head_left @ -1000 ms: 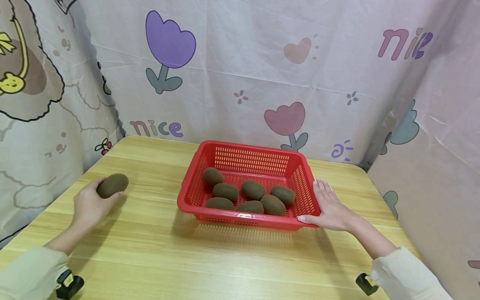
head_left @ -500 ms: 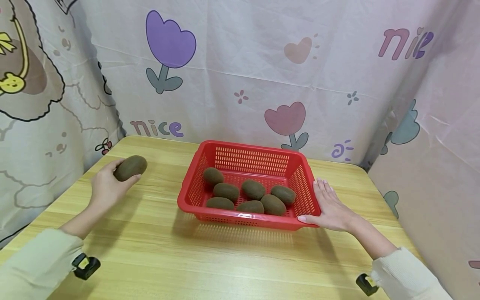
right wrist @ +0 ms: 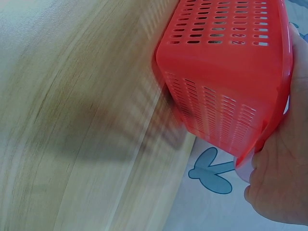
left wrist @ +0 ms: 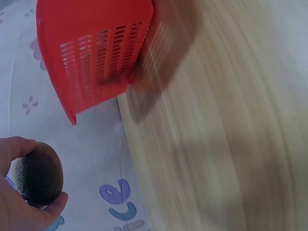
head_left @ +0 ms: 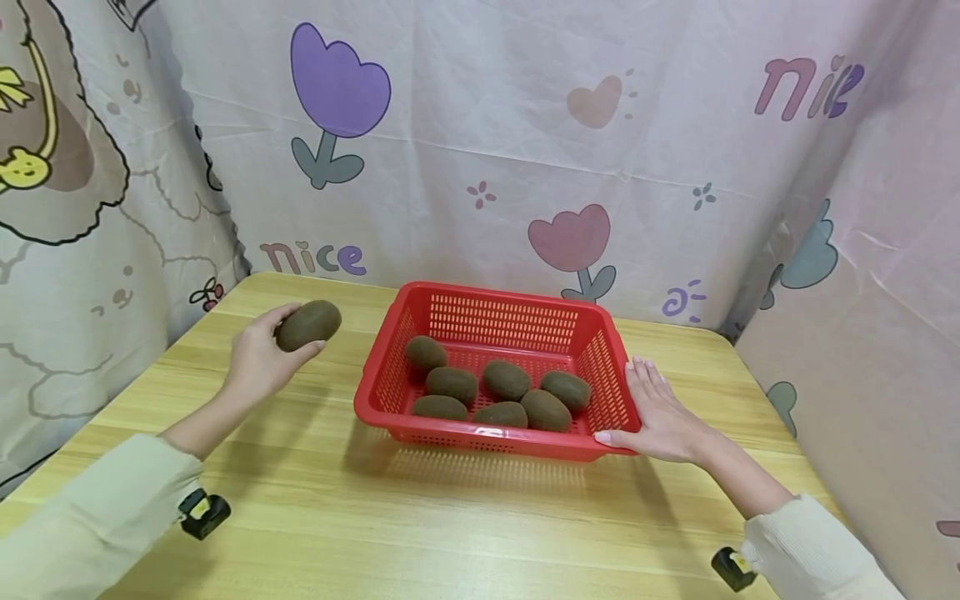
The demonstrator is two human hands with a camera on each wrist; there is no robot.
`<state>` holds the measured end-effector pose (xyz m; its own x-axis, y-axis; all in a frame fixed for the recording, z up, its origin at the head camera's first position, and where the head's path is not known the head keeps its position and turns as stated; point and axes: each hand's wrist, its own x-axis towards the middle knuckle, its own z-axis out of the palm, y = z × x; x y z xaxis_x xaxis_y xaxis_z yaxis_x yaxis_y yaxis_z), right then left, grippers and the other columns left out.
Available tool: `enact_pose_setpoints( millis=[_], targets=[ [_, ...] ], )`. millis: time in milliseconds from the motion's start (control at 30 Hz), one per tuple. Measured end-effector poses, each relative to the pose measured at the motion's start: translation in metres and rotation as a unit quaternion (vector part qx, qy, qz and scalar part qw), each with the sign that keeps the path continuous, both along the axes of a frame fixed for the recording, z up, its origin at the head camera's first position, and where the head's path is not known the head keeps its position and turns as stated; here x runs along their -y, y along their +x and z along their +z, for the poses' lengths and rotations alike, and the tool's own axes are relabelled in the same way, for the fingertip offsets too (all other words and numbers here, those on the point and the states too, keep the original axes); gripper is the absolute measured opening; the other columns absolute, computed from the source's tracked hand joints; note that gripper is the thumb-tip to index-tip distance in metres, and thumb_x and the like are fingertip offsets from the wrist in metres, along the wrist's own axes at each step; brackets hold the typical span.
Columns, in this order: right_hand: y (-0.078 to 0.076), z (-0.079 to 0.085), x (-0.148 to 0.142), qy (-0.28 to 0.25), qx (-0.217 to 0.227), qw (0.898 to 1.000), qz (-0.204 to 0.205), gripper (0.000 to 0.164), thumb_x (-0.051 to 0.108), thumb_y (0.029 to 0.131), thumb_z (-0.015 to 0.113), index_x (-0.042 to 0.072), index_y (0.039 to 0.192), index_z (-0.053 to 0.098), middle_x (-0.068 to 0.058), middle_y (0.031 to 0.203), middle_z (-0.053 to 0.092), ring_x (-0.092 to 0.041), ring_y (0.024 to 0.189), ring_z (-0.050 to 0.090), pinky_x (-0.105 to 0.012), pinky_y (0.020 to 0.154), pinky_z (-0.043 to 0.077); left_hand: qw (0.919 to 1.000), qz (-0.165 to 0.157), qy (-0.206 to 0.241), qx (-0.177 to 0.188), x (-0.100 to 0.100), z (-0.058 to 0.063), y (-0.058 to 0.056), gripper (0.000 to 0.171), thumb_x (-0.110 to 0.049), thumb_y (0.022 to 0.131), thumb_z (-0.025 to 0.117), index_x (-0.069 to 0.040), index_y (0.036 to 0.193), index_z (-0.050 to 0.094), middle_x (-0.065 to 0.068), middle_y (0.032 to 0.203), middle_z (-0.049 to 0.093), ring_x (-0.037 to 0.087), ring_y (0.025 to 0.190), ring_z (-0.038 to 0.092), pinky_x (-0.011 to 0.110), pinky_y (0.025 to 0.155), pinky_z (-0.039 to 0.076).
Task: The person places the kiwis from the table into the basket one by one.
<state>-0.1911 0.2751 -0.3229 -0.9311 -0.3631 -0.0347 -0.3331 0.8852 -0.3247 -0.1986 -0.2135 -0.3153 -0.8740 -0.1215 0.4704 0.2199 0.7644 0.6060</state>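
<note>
My left hand (head_left: 262,358) grips a brown kiwi (head_left: 309,325) between thumb and fingers, raised over the table left of the red plastic basket (head_left: 375,367). In the left wrist view the kiwi (left wrist: 39,174) shows in the fingers, apart from the basket's slotted wall (left wrist: 96,57). Several more kiwis (head_left: 506,380) lie on the basket floor, mostly toward its left and front. With straight fingers, my right hand (head_left: 663,417) rests along the basket's right rim, the thumb over the front right corner. Up close in the right wrist view, that hand (right wrist: 284,178) lies against the rim.
A light wood table (head_left: 480,533) carries the basket. Behind and at both sides hangs a pale printed curtain (head_left: 465,125) with flowers and the word nice. Each cream sleeve has a small black device (head_left: 204,514) at the cuff.
My left hand has lifted the kiwi and carried it rightward and away from me, nearer the basket. The right hand and the basket have stayed in place.
</note>
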Motion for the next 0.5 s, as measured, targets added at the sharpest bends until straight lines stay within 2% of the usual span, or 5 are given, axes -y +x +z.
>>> enact_pose_setpoints(
  millis=[300,500],
  targets=[
    [-0.001,-0.001,0.0,-0.001,0.004,1.0,-0.002,0.114,0.059,0.074,0.063,-0.007,0.146,0.005,-0.03,0.152,0.002,-0.049,0.138,0.0,-0.066,0.109,0.008,0.9986,-0.053,0.001,0.005,-0.024,0.009,-0.007,0.056,-0.008,0.077,0.072,0.009,0.125,0.049,0.034,0.123,0.051,0.047,0.11,0.05,0.059,0.088,0.043],
    [0.0,0.0,0.0,0.0,0.002,1.0,-0.001,0.114,0.059,0.074,0.063,-0.007,0.146,0.005,-0.031,0.151,0.002,-0.049,0.138,0.001,-0.066,0.109,0.009,0.9951,-0.098,-0.003,0.016,-0.043,0.011,-0.016,0.055,-0.005,0.078,0.071,0.009,0.126,0.049,0.031,0.123,0.053,0.044,0.109,0.052,0.058,0.091,0.043]
  ],
)
